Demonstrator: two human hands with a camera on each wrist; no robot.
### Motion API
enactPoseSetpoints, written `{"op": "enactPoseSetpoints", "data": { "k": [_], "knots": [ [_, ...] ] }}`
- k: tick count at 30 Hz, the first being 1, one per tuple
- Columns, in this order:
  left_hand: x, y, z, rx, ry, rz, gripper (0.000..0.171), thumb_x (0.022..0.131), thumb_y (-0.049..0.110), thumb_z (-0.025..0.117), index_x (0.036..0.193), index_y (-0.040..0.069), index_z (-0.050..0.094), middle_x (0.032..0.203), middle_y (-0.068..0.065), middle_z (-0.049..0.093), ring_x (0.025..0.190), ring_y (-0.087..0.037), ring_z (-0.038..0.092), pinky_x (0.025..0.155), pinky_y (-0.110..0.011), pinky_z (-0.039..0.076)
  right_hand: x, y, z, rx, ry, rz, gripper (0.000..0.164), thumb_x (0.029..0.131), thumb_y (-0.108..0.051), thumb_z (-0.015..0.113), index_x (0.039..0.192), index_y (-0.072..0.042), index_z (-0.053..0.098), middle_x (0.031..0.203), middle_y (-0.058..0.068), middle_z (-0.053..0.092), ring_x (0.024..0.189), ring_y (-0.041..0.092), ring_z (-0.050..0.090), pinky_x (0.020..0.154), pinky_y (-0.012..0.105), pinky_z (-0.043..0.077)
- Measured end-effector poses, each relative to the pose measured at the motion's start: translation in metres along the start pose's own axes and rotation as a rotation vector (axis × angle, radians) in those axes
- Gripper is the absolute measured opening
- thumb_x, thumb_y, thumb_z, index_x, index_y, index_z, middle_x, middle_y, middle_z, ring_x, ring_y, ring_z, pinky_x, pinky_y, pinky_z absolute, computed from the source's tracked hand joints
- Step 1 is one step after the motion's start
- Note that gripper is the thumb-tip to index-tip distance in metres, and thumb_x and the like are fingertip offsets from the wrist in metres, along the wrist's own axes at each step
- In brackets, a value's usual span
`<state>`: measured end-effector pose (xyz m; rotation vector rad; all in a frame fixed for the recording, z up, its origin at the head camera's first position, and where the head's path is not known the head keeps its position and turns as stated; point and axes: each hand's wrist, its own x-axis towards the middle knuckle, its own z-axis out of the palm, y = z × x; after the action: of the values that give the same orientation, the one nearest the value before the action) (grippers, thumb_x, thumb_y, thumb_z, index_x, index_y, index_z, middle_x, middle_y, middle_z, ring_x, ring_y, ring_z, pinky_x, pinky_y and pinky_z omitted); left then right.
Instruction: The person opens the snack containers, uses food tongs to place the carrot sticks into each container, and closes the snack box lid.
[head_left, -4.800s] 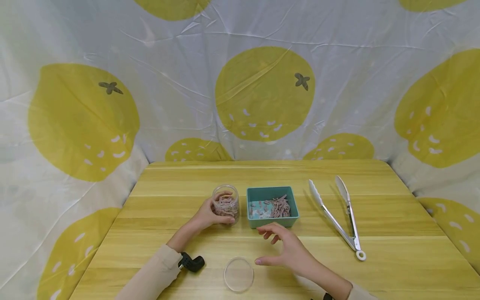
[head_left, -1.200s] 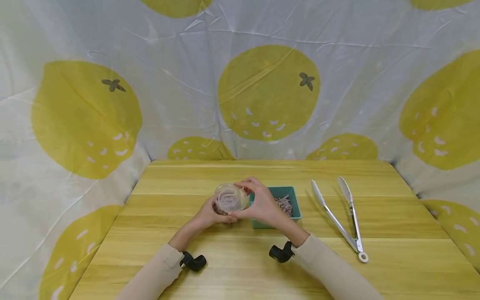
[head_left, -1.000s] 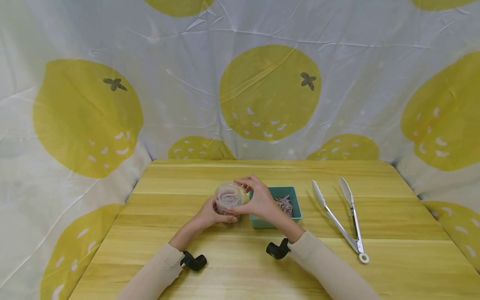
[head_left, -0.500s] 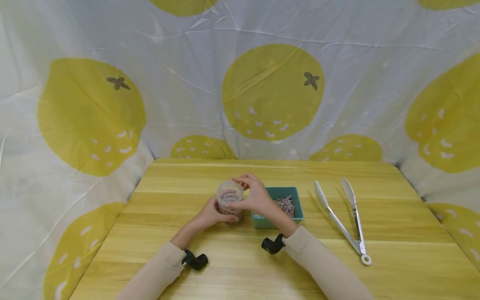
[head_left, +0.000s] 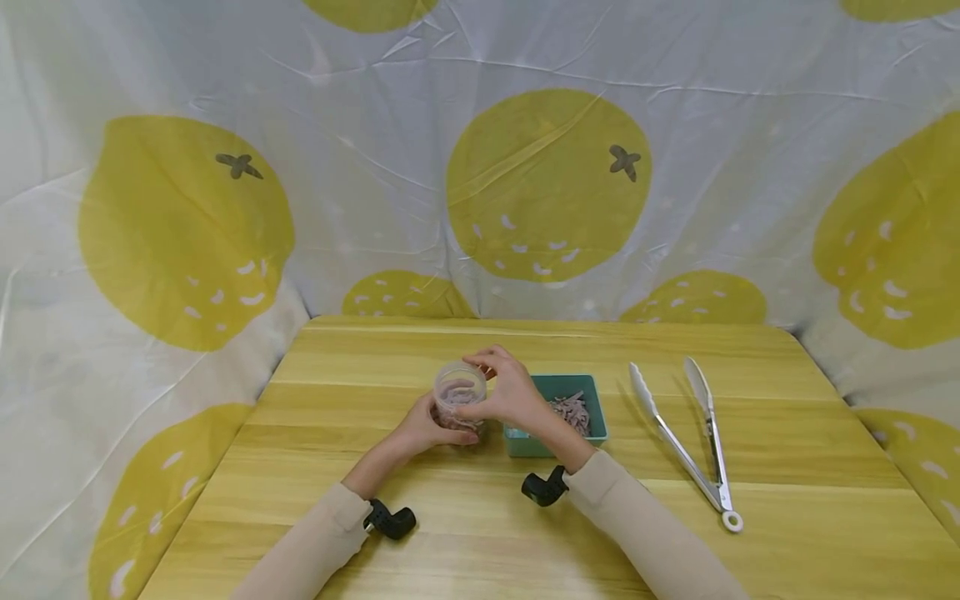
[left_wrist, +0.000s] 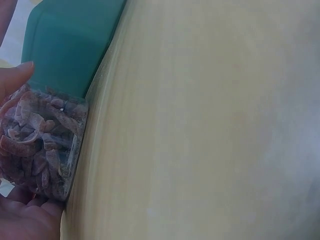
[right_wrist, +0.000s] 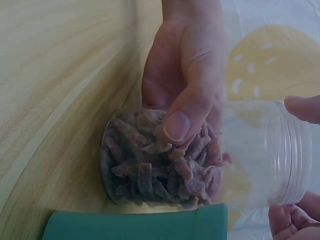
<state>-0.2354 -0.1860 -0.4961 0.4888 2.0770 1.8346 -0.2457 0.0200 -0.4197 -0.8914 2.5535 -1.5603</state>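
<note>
A clear round jar (right_wrist: 160,165), partly filled with pinkish-brown dried strips (right_wrist: 145,175), stands upright on the table in the head view. My left hand (head_left: 418,429) grips it low on its left side, thumb across the front. From the right, my right hand (head_left: 516,396) pinches the rim of a clear lid (head_left: 459,375) on top of the jar; in the right wrist view the lid appears to sit on the jar's mouth. Beside the jar, under my right forearm, is a teal rectangular box (head_left: 531,448) with more strips (head_left: 573,410) in it.
Metal tongs (head_left: 718,467) with pale tips lie spread on the wooden table (head_left: 480,533), right of the box. A lemon-print cloth (head_left: 547,183) hangs behind and at both sides. Each wrist wears a black camera mount (head_left: 392,521).
The right hand has picked the lid up from the table's front and brought it onto the jar. Over the last second it has levelled on the mouth. The left hand keeps its hold.
</note>
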Motion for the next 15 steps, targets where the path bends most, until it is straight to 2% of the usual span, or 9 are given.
{"op": "enactPoseSetpoints", "data": {
  "k": [3,6,15],
  "knots": [
    [0.0001,0.0000,-0.0005,-0.008,-0.005,0.007,0.073,0.082,0.003,0.081,0.145,0.005,0.043,0.129,-0.013,0.057,0.108,-0.026,0.064,0.090,-0.034,0.053,0.0008,-0.0020,0.0005,-0.003,0.000,0.007,0.069,0.070,-0.018,0.092,0.130,0.001,0.063,0.120,0.010,0.058,0.102,0.030,0.056,0.089,0.053,0.050],
    [-0.0002,0.0006,-0.0004,-0.004,-0.011,0.017,0.074,0.083,0.003,0.081,0.146,0.006,0.042,0.131,-0.014,0.057,0.110,-0.026,0.063,0.091,-0.035,0.053,0.0008,-0.0039,0.0008,-0.014,0.002,0.020,0.068,0.069,-0.018,0.092,0.128,0.000,0.064,0.118,0.009,0.058,0.101,0.029,0.057,0.087,0.051,0.051],
    [-0.0009,-0.0008,-0.0010,0.007,0.005,0.011,0.076,0.080,0.006,0.084,0.145,0.010,0.044,0.131,-0.012,0.057,0.110,-0.024,0.063,0.090,-0.034,0.053,0.0004,-0.0052,0.0053,-0.054,0.048,0.070,0.068,0.067,-0.020,0.095,0.126,-0.001,0.066,0.118,0.008,0.060,0.099,0.027,0.058,0.081,0.035,0.051]
  ]
}}
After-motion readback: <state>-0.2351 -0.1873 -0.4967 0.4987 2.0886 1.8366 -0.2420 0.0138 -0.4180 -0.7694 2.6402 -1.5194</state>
